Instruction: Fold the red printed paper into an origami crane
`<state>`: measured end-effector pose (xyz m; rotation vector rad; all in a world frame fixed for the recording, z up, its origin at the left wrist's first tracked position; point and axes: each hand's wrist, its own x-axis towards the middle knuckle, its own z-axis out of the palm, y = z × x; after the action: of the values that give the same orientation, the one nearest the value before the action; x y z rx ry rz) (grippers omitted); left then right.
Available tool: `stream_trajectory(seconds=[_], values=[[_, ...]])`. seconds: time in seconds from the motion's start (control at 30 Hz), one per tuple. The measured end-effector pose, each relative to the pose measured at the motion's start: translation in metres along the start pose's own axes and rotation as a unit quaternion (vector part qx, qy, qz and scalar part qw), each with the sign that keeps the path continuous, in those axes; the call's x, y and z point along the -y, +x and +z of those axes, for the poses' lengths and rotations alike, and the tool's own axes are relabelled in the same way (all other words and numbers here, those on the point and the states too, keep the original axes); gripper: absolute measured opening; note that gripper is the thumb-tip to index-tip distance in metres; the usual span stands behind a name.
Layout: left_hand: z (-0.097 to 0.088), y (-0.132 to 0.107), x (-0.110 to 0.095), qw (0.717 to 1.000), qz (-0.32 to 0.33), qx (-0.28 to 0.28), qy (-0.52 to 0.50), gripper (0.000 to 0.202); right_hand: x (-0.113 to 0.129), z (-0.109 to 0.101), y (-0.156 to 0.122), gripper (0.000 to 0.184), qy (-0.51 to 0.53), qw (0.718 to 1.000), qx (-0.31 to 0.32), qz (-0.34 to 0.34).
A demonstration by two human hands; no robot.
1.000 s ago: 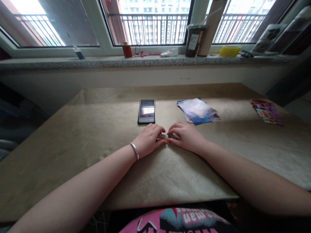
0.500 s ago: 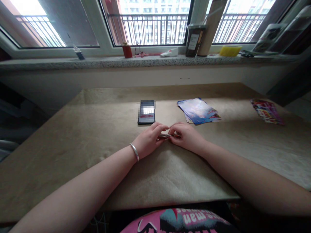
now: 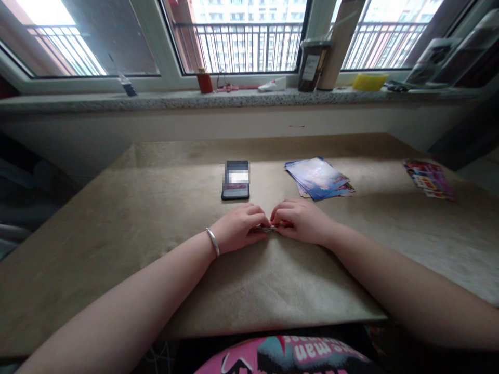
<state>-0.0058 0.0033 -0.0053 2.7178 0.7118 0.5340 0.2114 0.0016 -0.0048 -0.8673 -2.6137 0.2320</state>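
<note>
At the middle of the table, my left hand (image 3: 240,226), with a silver bangle at the wrist, is closed on one end of a thin stack of what look like cards (image 3: 265,228). The fingers of my right hand (image 3: 303,221) are bent round its other end. Only a narrow strip of the stack shows, nearly edge-on; my fingers hide the rest. Beyond my left hand lies a phone (image 3: 235,194), its screen blurred. Past my right hand is a fanned pile of blue picture sheets (image 3: 320,177).
A second pile of red and purple printed sheets (image 3: 429,179) lies at the table's far right. Behind the table (image 3: 117,208) runs a stone window sill (image 3: 167,103) holding a red bottle (image 3: 204,82), a dark lidded container (image 3: 311,67) and a yellow object (image 3: 369,82).
Both hands have come slightly nearer to me and lower with the stack. My fingers have closed further over it. The phone and sheet piles stay put.
</note>
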Motion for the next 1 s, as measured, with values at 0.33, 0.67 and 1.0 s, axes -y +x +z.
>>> stream_trajectory(seconds=[0.33,0.67,1.0], values=[[-0.004,-0.002,0.0,0.999,0.031,0.022,0.026,0.017,-0.003,-0.008,-0.002,0.011,0.101,0.995,0.005,-0.002],[-0.003,0.0,0.0,0.996,0.033,-0.026,0.085,0.017,-0.008,-0.001,0.0,0.015,0.067,0.997,-0.016,0.019],[-0.001,0.002,0.0,0.979,-0.007,-0.054,0.199,0.021,-0.011,0.0,-0.001,0.017,0.041,0.997,-0.022,0.058]])
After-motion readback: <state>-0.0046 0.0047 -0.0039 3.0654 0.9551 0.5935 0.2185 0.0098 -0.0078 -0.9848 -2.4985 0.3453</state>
